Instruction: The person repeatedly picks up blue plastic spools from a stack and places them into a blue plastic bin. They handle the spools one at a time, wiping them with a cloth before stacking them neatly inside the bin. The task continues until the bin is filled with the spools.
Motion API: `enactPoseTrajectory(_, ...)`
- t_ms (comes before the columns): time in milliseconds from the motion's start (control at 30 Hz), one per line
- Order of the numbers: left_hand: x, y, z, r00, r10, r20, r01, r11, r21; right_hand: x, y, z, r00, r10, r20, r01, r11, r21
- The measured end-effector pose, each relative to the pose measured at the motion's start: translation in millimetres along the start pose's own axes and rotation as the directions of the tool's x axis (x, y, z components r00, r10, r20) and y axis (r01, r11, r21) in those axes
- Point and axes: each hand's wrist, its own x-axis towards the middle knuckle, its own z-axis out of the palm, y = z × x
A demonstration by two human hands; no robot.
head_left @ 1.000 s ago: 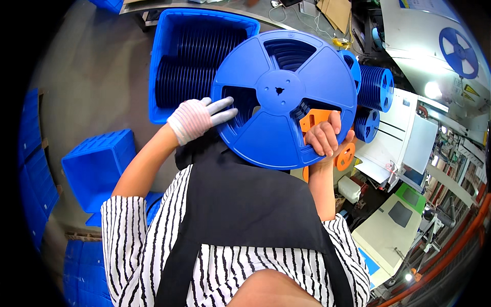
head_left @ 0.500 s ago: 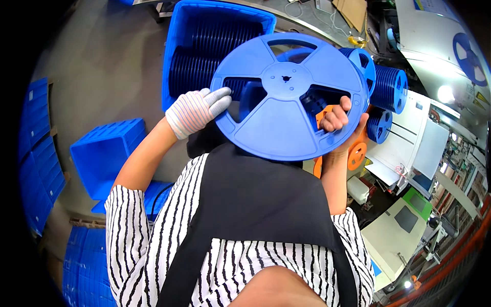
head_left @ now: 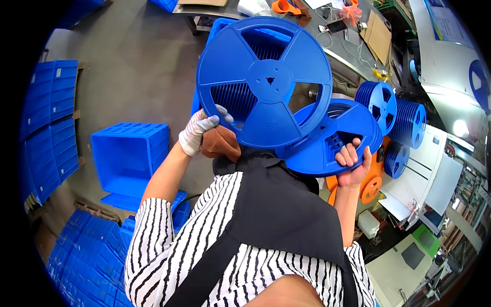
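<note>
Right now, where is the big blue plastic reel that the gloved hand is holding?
In the head view the big blue plastic reel is raised at top centre, gripped at its lower left rim by the gloved left hand, overlapping a second blue reel in the bare right hand.

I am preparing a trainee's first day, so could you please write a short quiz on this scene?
1. True or false: the left hand wears a white glove.
2. What does the right hand grip? A) an orange reel B) the lower blue reel C) a blue crate
3. Which reel lies in front where the two overlap?

Key
1. True; the right hand is bare.
2. B; its fingers hook through an opening of the reel.
3. The upper reel, which the left hand holds at its lower left rim.
</note>
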Motion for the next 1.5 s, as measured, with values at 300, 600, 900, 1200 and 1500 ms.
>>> enactPoseTrajectory(300, 0, -11, -10, 0.999, -0.007, -0.036, 0.004, 0.997, -0.082, -1, 2, 1, 0.999, -0.005, -0.036, 0.003, 0.999, -0.048)
enactPoseTrajectory(600, 22, -8, -41, 0.959, 0.109, -0.263, -0.039, 0.966, 0.255, -3, -2, -5, 0.999, -0.026, -0.03, 0.023, 0.997, -0.074)
enactPoseTrajectory(900, 112, -27, -123, 0.761, 0.458, -0.459, 0.368, 0.277, 0.888, -4, 0, -12, 0.997, -0.049, -0.062, 0.044, 0.996, -0.078)
enactPoseTrajectory(1200, 170, -33, -147, 0.768, 0.378, -0.517, 0.508, 0.131, 0.851, -17, -4, -17, 0.99, -0.1, -0.096, 0.093, 0.992, -0.082)
enactPoseTrajectory(1500, 187, -55, -170, 0.758, 0.328, -0.564, 0.518, 0.223, 0.826, -26, -6, -19, 0.983, -0.141, -0.121, 0.13, 0.987, -0.092)
